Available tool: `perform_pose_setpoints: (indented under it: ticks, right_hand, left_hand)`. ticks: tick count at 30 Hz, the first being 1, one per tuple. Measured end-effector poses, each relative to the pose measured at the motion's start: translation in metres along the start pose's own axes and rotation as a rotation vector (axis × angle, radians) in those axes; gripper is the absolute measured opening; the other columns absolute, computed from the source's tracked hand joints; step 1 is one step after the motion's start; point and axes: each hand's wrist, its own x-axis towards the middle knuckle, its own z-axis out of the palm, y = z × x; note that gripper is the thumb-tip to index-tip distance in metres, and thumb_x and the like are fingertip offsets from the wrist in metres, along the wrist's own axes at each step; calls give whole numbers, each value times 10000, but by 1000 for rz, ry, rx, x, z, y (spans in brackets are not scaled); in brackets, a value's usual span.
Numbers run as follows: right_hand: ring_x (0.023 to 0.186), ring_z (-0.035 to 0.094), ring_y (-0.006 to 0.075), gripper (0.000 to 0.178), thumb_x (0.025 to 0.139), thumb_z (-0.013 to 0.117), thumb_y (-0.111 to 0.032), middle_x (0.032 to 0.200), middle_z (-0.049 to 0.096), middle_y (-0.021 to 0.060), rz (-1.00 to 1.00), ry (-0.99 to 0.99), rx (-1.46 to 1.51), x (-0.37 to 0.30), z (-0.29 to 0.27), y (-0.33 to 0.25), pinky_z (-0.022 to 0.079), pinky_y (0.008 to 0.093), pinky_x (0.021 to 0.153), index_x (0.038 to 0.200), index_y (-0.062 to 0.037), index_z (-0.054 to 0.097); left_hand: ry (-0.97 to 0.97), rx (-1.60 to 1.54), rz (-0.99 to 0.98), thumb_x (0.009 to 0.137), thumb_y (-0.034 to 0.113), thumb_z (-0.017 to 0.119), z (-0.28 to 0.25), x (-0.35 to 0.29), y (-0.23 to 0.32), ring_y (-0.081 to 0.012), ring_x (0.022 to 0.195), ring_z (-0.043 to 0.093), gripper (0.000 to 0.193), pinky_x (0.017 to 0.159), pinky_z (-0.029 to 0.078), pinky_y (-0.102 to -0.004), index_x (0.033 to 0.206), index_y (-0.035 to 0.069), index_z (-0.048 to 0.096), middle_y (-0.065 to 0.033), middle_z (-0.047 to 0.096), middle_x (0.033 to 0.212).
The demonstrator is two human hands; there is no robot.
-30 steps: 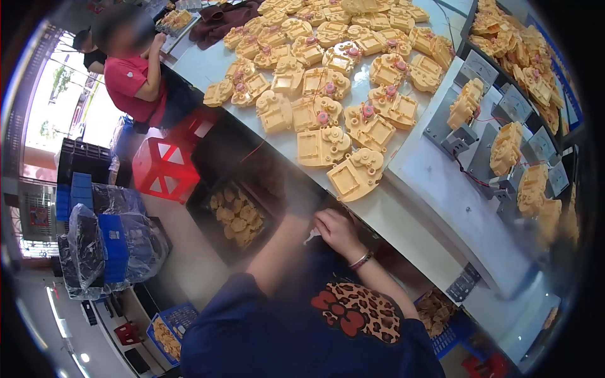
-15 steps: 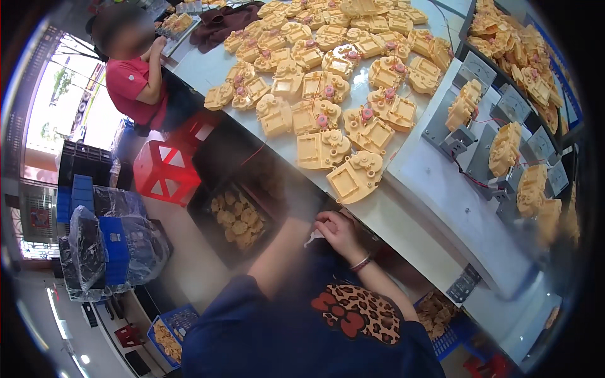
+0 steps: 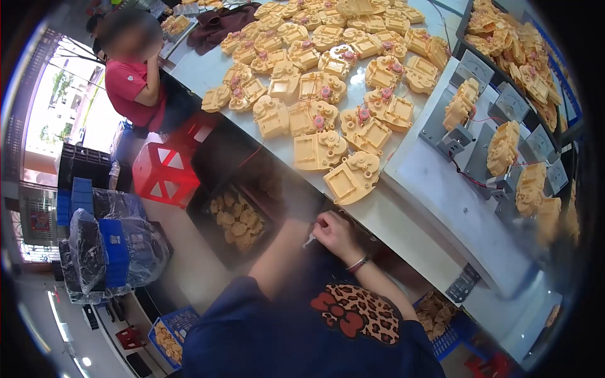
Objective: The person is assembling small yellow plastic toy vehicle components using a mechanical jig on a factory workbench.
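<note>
At the table's front edge, close to my body, my right hand is closed, its fingers curled in a pinch. A small white strip sticks out just below those fingertips; its kind is too small to make out. My left forearm reaches up beside it, but a hazy smear covers the left hand and its fingers do not show. Nearest on the table lies a yellow plastic housing with a square recess. Behind it spread several similar housings, some with pink round parts and thin red wires.
To the right, a row of test fixtures with meters holds yellow housings. A black crate of them stands behind. Below the table edge sits a dark bin with yellow parts, near a red stool. A person in red sits far left.
My right hand has shifted very slightly left, still closed by the white strip. The person in red has turned and raised a hand toward the head. The housings have stayed put.
</note>
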Motion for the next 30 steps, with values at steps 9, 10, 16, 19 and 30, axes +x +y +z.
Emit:
perform_pose_setpoints:
  ticks: [9,10,16,19,30]
  right_hand:
    - [666,616,205,133,810,687,-108,792,622,83,-9,-8,134,2,-3,-5,501,300,632,884,-26,613]
    - [691,617,205,135,815,689,-107,811,634,83,62,18,159,4,-2,-5,501,300,643,896,-23,622]
    - [747,625,211,145,815,698,-130,838,659,78,119,2,152,1,2,-3,494,307,671,917,-40,647]
    - [738,618,212,144,809,697,-134,834,658,75,70,0,110,0,2,0,490,314,668,907,-43,644]
    - [659,541,129,130,799,665,-106,703,539,34,105,-58,164,-8,-6,5,443,259,598,835,-49,554]
  left_hand:
    - [211,711,360,911,526,443,-102,54,8,-271,1225,466,568,1062,331,-362,1259,89,542,-95,543,1311]
    - [306,1097,438,913,508,456,-91,51,10,-271,1218,472,544,1062,332,-363,1249,90,550,-97,550,1300]
    - [198,-143,10,949,487,403,3,6,3,-269,1212,472,533,1052,337,-394,1298,98,509,-65,537,1307]
    - [194,-143,-43,952,500,385,8,1,3,-264,1212,471,541,1042,342,-397,1312,112,497,-56,530,1316]
    - [75,-48,29,918,546,416,-59,26,4,-236,1139,507,564,1008,367,-366,1221,89,550,-62,578,1221]
